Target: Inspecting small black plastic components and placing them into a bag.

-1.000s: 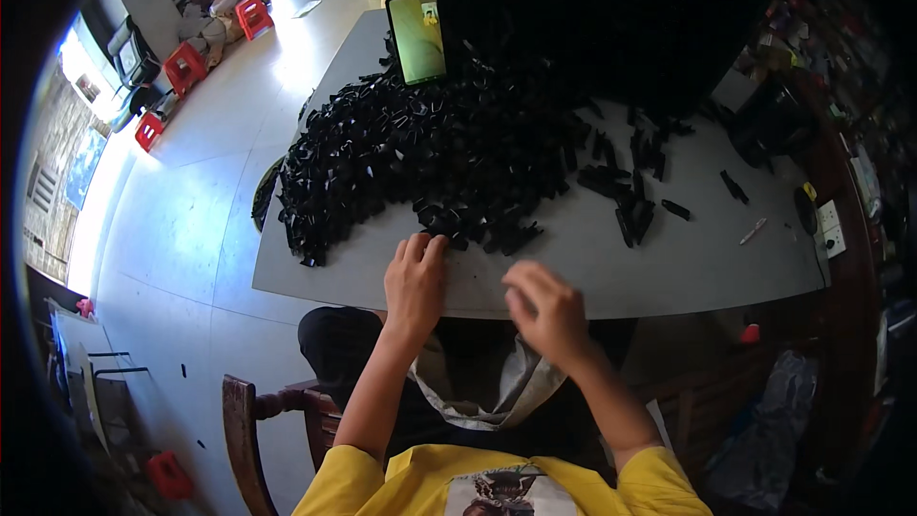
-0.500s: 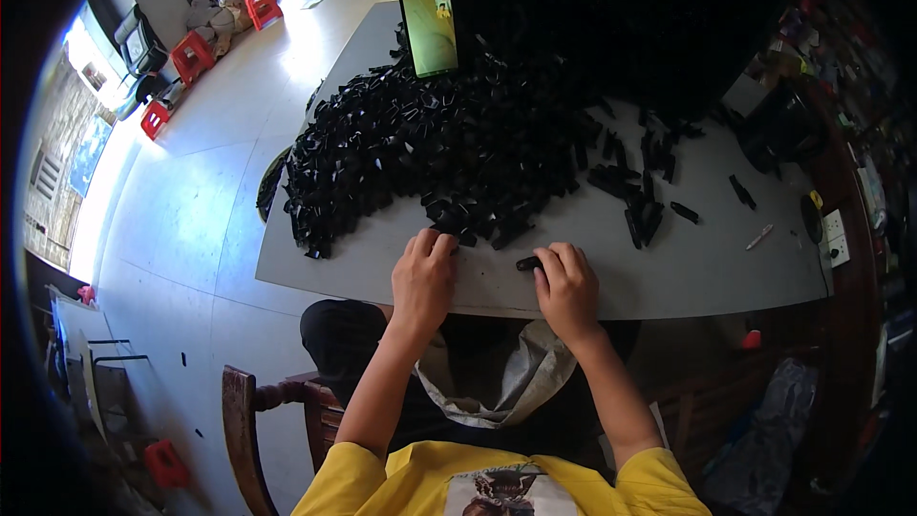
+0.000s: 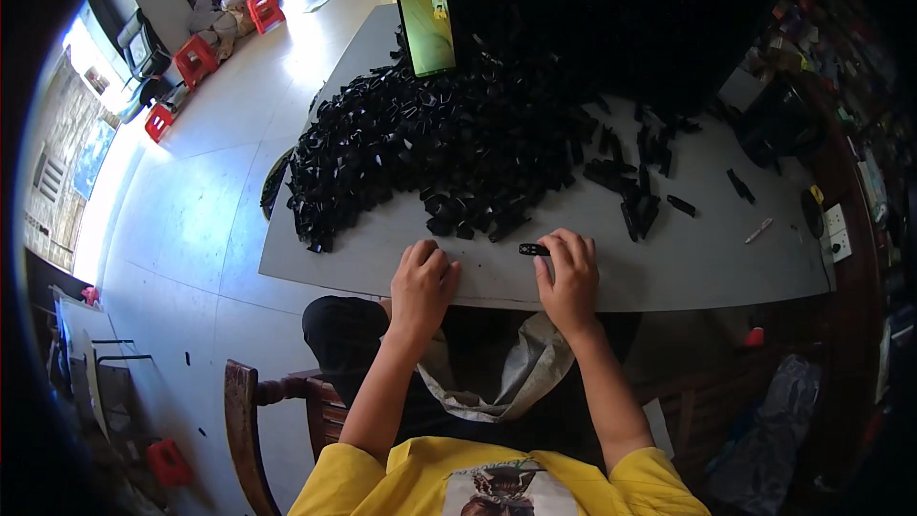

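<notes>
My right hand [image 3: 570,277] is closed on a short black piece [image 3: 534,249] near the table's front edge. It looks like a small plastic clip or casing, lies level and pokes out to the left of my fingertips, with small light marks on its face. My left hand [image 3: 421,289] rests at the table edge with its fingers curled; anything inside them is hidden. Just beyond it spreads a large heap of small black pieces [image 3: 382,148]. To the right, several longer black pieces [image 3: 630,196] lie in a loose group.
A phone [image 3: 427,32] with a lit screen stands upright in the heap. On the right of the grey table [image 3: 478,277] lie a pen [image 3: 758,231] and a black container [image 3: 778,124]. A pale cloth sack [image 3: 497,392] hangs over my lap. Red stools [image 3: 196,61] stand on the floor at left.
My left hand has drawn back slightly from the heap's near edge, its fingers curling in. The black piece in my right hand has turned and now shows its marked face.
</notes>
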The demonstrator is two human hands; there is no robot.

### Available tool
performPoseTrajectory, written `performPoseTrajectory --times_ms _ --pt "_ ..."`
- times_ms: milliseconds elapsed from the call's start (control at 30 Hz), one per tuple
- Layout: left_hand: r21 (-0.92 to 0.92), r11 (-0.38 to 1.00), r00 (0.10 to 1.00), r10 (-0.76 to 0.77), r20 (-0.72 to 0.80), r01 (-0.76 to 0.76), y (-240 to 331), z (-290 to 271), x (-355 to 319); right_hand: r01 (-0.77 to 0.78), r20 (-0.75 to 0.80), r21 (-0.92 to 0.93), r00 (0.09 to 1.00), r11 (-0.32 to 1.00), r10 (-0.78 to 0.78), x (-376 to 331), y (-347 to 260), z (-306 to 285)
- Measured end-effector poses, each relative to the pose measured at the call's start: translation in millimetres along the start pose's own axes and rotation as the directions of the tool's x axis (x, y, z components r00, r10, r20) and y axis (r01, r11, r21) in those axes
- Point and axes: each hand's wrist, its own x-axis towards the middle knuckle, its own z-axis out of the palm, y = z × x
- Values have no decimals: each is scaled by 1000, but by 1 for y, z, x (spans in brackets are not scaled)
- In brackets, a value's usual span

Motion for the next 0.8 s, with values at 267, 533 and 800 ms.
performPoseTrajectory --times_ms 267,533,800 --pt "-364 912 977 -135 168 189 24 -22 -18 103 113 220 985 970 -130 -11 -22 -33" --pt "-561 827 985 124 118 -37 50 -48 -16 248 225 215 929 945 -295 -7 -44 -67" --pt "-581 813 976 163 145 -49 50 -51 -17 271 264 215 909 938 -323 -9 -41 -72"
